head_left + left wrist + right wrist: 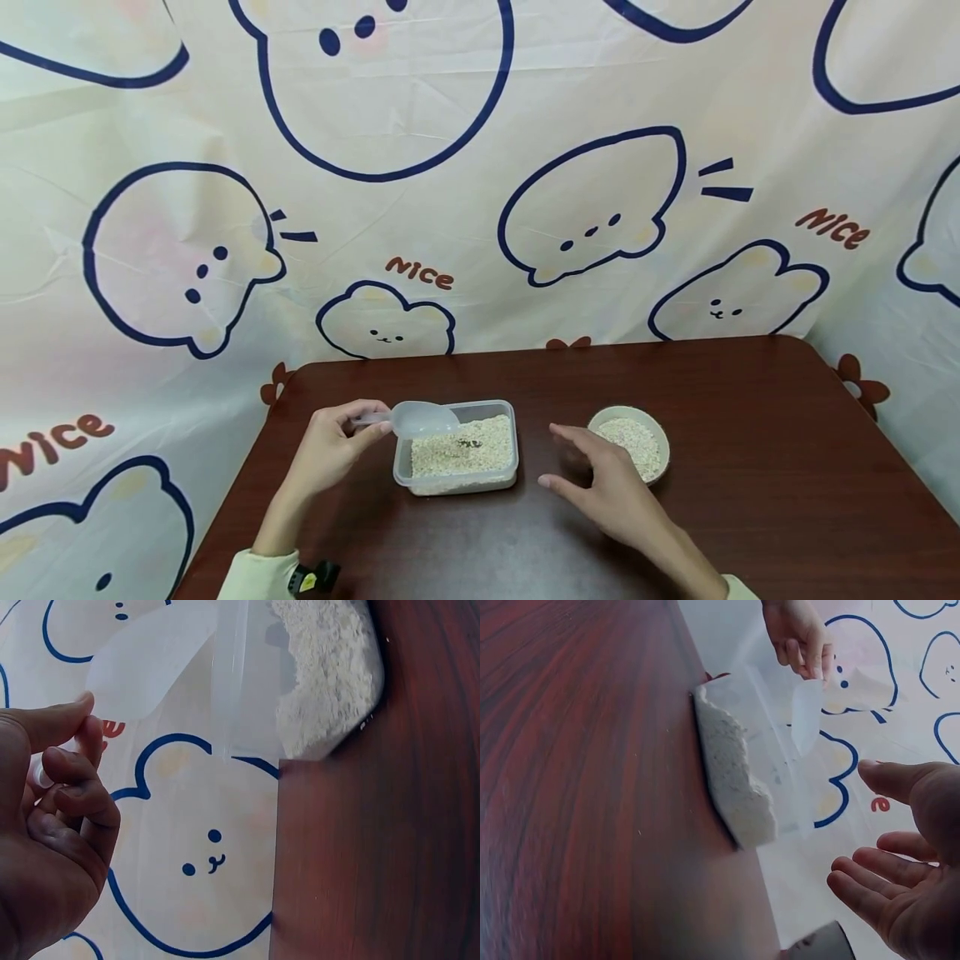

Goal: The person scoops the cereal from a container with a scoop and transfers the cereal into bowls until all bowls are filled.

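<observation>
My left hand pinches the handle of a translucent plastic scoop between thumb and fingers. The scoop's bowl hangs over the back left part of a clear rectangular plastic container. Pale flaky grains, oat-like, fill much of that container, with a few dark specks on top. In the left wrist view the scoop looks clear of the rim. My right hand, fingers spread and holding nothing, hovers between the container and a small round bowl. Similar pale flakes lie in that bowl, which the hand partly hides.
Everything stands on a dark reddish-brown wooden table. A pale cloth printed with cartoon outlines hangs behind it and at the sides. A black strap with a small device sits around the left wrist.
</observation>
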The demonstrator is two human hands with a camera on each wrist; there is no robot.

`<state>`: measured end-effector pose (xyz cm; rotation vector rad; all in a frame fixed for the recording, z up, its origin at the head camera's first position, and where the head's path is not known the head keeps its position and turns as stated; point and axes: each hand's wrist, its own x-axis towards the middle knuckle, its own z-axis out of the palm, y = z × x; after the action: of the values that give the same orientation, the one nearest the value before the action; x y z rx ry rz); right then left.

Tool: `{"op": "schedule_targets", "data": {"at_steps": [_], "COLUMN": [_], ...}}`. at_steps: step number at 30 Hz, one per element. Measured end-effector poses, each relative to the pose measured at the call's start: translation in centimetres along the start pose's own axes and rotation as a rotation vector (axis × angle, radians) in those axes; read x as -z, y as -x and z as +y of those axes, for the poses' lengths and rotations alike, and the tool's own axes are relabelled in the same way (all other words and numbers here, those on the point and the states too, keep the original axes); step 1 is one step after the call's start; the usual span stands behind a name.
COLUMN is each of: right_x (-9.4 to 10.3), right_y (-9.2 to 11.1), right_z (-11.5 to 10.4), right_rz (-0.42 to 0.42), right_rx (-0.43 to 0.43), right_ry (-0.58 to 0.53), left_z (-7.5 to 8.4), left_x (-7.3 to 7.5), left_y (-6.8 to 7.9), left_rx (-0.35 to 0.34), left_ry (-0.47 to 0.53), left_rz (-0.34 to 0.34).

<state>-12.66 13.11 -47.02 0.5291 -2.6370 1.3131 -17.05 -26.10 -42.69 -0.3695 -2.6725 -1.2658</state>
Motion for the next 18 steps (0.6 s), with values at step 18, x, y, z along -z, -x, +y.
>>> {"op": "schedule_targets", "data": {"at_steps": [18], "right_x": [-4.2], "right_y": [-1.2], "right_z": [0.9], "right_rz": [-0.157], "right_rx": [-0.019], "right_ry": [-0.199], "left_z": [-1.1], "left_x": [0.7], "left_y": [-0.2], "left_rx": [0.023], "left_ry": [-0.064], "left_rz": [-0.162]}}
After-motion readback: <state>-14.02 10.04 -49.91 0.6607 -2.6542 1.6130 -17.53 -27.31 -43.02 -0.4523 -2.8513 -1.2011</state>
